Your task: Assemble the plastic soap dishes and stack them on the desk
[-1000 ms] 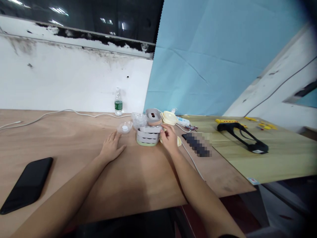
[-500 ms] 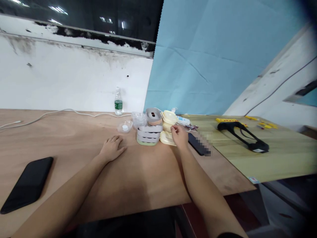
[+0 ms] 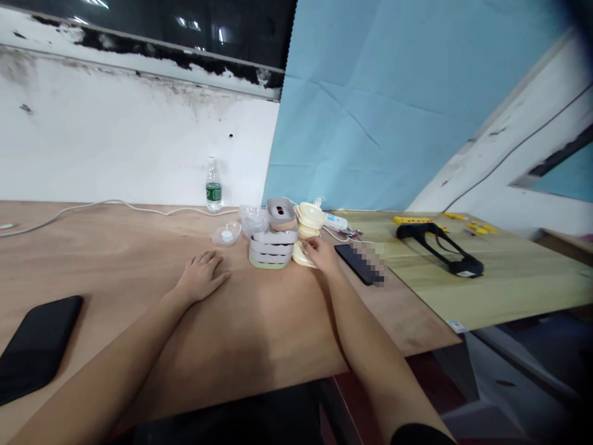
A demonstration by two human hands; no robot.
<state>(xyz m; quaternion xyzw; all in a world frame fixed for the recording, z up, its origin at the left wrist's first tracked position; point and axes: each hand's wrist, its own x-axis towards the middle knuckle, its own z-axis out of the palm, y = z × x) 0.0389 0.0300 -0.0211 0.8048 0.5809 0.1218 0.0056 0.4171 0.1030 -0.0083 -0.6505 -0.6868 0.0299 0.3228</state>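
Note:
My left hand (image 3: 201, 275) lies flat on the wooden table, palm down with fingers apart, holding nothing. My right hand (image 3: 321, 254) has its fingertips pinched over a cream plastic lid or shallow dish (image 3: 302, 256) lying on the table. What the pinch holds, if anything, is hidden. Just behind it rises a stack of cream pieces (image 3: 309, 215). Left of the cream piece stands a stack of grey trays on a light green base (image 3: 272, 248). Behind that sits a grey oval container (image 3: 281, 213). Clear plastic containers (image 3: 254, 220) and a clear lid with a white centre (image 3: 226, 234) are further left.
A water bottle (image 3: 214, 188) stands by the wall, near a white cable (image 3: 125, 203). One black phone (image 3: 39, 346) lies at left, another (image 3: 356, 262) right of my right hand. On the adjoining table are a black frame-like object (image 3: 442, 250) and a yellow strip (image 3: 413, 220).
My right hand has moved slightly left and down onto the cream piece. My left hand stays flat on the table. The whole view has shifted a little.

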